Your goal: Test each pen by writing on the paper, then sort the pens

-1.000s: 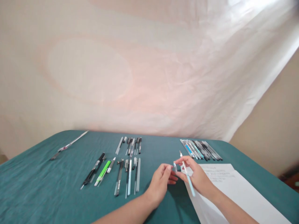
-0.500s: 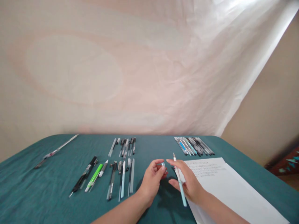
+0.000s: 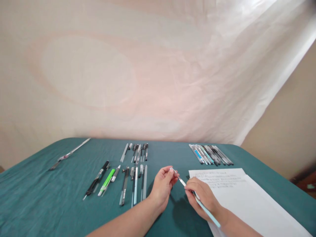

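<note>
The pale blue pen is held above the counter, its tip directed up and left toward a small clear cap. The cap does not appear seated; whether it touches the tip cannot be determined. Capping of this pen is judged to be in progress.

The right hand grips the pen near its front with curled fingers, the rear end extending back past the wrist. The left hand is closed in a pinch of thumb and fingertips on the cap, the forearm entering from the lower edge.

The right hand is above the left edge of the paper. Beyond it, a row of pens lies side by side. Left of the hands, a near group of pen parts and a far group of pen parts appear unassembled.
</note>
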Demonstrator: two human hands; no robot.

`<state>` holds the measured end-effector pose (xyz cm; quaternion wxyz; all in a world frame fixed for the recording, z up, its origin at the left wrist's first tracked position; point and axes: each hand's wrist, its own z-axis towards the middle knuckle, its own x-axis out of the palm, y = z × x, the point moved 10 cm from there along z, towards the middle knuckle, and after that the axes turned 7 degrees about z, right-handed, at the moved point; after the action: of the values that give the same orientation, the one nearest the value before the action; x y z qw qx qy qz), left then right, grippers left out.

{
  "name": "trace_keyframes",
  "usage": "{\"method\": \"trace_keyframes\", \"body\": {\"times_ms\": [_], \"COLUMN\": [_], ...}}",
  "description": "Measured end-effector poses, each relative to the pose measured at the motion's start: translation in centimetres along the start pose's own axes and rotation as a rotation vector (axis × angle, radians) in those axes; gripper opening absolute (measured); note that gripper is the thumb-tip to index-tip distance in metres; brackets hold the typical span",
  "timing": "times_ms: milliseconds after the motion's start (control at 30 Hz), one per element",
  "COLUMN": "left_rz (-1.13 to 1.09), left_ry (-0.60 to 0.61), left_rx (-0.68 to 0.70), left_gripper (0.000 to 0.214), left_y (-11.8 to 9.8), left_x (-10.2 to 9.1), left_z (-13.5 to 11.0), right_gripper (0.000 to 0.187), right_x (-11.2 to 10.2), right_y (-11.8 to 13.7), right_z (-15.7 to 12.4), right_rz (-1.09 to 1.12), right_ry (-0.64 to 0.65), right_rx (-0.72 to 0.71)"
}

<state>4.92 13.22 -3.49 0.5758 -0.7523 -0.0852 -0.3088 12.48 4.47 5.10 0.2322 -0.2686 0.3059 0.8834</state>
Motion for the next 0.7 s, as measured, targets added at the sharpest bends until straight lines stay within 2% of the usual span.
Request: {"method": "trace_keyframes", "body": {"times_ms": [233,467,700], "left_rz": [0.136,0.166,0.214], "left_ry": [0.081,0.15,0.138], "left_rx": [0.051,0.063,0.112], "left_gripper": [0.036,0.032,0.03], "left_y": [-0.7,-0.6,-1.1], "left_x": [1.2,1.8,1.6], "left_z": [-0.6,-0.9,-1.0], "right_gripper": [0.02,0.021,0.028], "right_x": [0.2,0.5,1.7], "right_y": [-0.4,-0.6,-0.3], "right_z": [0.3,0.2,0.2], "right_rz": [-0.015,-0.107,-0.176], "right_ry": [0.001,0.024,0.078], "right_rx": [0.033,0.012,-0.027]}}
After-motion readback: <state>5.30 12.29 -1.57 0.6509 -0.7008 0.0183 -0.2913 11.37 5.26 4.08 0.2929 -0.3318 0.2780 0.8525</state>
